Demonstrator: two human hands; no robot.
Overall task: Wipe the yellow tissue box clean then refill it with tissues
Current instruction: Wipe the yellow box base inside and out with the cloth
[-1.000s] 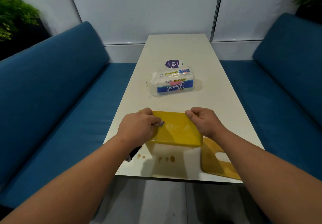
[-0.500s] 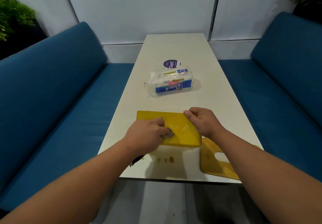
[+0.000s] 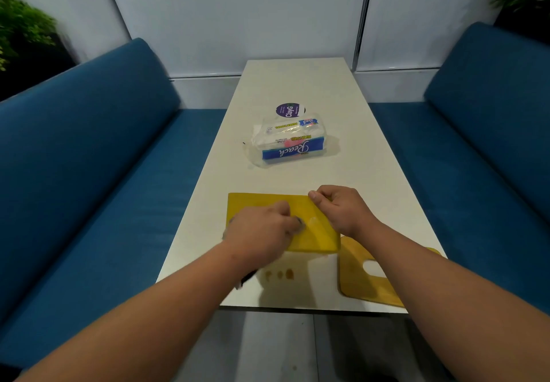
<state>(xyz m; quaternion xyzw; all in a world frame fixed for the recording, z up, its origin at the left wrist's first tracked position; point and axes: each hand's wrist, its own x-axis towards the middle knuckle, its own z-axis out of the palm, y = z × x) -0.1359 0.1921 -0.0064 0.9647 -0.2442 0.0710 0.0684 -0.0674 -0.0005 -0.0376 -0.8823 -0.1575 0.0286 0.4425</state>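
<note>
The yellow tissue box (image 3: 317,233) stands near the front of the white table (image 3: 297,84). My right hand (image 3: 342,209) grips its far right corner. On the box's top face rests my left hand (image 3: 262,233), closed on a small dark cloth whose edges peek out at its fingertips and by the wrist. A wooden lid (image 3: 360,277) with an oval slot lies flat to the right of the box, partly under my right forearm. Farther back lies a clear pack of Reach paper towels (image 3: 287,140).
A round purple sticker (image 3: 288,110) sits behind the towel pack. Small brown stains (image 3: 279,274) mark the table in front of the box. Blue sofas flank the table on both sides. The table's near edge is just past the lid.
My left hand has slid rightward and toward me across the box's top face, baring the left part of that face. My right hand has kept its hold on the corner.
</note>
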